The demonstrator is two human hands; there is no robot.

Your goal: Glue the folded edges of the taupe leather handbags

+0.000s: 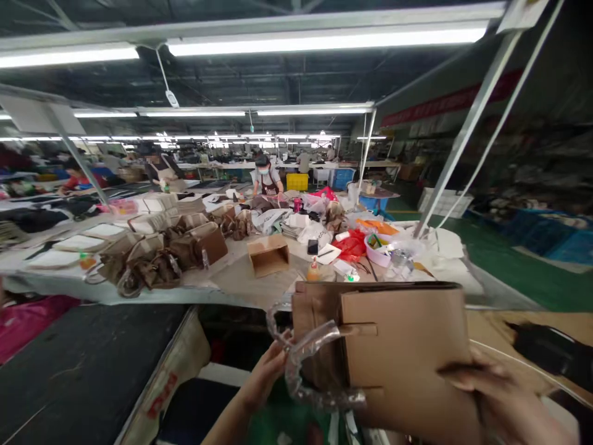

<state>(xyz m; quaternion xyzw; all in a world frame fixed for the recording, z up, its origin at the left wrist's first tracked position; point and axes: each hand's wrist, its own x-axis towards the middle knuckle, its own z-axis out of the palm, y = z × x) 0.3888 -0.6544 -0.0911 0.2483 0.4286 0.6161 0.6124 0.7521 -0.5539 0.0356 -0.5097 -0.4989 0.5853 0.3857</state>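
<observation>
In front of me is a tan and brown handbag (403, 346), turned on its side with its handles toward the left. Clear plastic is wrapped around the handles (296, 368). My left hand (271, 364) grips the bag's left side near the handles, its fingertips partly hidden behind them. With thumb on the near face, my right hand (503, 392) clasps the lower right part of the bag; its other fingers are out of sight, and the hand is blurred. Beyond the bag, an open cardboard box (269, 256) lies on the worktable (241, 278).
Several brown bags (162, 253) stand in rows at the table's left. A red plastic bag (351, 245), a lilac basin (378, 250) and a phone (312, 247) lie to the right. A metal post (463, 136) rises there. Across the table, a person in an apron (267, 179) works.
</observation>
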